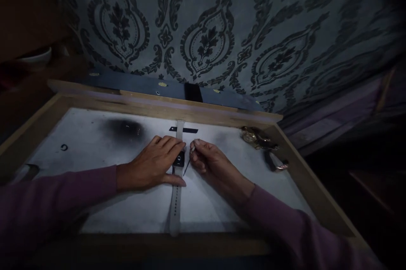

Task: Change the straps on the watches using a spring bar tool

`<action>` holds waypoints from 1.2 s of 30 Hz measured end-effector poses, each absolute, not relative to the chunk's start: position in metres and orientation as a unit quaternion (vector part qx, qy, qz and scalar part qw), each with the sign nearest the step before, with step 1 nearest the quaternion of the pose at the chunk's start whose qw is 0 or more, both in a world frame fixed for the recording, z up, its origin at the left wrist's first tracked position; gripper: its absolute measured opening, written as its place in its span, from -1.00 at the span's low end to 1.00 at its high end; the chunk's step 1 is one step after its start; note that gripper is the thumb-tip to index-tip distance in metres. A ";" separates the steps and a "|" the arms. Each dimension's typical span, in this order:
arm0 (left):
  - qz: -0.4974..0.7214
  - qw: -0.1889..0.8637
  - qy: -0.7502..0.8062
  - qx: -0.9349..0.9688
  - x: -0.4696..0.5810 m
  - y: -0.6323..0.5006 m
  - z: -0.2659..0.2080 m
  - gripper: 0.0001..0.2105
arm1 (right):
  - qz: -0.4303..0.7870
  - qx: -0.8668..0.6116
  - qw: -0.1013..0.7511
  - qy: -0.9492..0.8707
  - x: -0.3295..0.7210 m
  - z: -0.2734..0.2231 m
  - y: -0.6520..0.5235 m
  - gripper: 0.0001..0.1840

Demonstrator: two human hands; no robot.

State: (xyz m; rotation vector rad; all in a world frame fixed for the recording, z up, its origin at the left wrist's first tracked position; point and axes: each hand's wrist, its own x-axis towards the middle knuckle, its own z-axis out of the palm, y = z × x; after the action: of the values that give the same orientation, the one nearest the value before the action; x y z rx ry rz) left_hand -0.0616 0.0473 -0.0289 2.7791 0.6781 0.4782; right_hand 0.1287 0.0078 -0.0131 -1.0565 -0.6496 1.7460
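A smartwatch [179,159] with a pale strap lies stretched out lengthwise on the white surface of a shallow wooden tray, its dark square body between the two strap halves. My left hand [150,162] holds it down, fingers over the upper edge of the body and thumb across the lower strap. Just right of the watch, my right hand [212,160] is closed in a pinch around a slim, pointed tool [187,165]. Its thin dark shaft slants down toward the watch's side. The exact kind of tool is too dim to tell.
A dark flat blade-like strip [192,130] lies under the upper strap. Wristwatches [253,137] sit at the right, by the wooden rim [304,185]. A small dark curl [64,147] lies at left. Behind the tray, a black object [193,92] stands against the patterned wall.
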 end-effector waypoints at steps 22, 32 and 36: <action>0.133 0.096 0.242 0.956 -0.057 0.045 -0.023 -0.28 | 0.605 -0.459 0.425 -0.492 0.129 -0.028 0.012 -0.64; 0.145 0.093 0.242 0.955 -0.057 0.044 -0.025 -0.28 | 0.598 -0.457 0.425 -0.503 0.129 -0.030 0.011 -0.67; 0.141 0.088 0.241 0.956 -0.057 0.044 -0.026 -0.29 | 0.599 -0.451 0.428 -0.505 0.128 -0.030 0.012 -0.67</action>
State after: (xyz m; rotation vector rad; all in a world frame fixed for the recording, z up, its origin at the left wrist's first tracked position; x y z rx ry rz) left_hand -0.0572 0.0441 -0.0255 2.8474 0.7174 0.4190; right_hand 0.1279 0.0120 -0.0304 -1.1262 -1.2611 1.4948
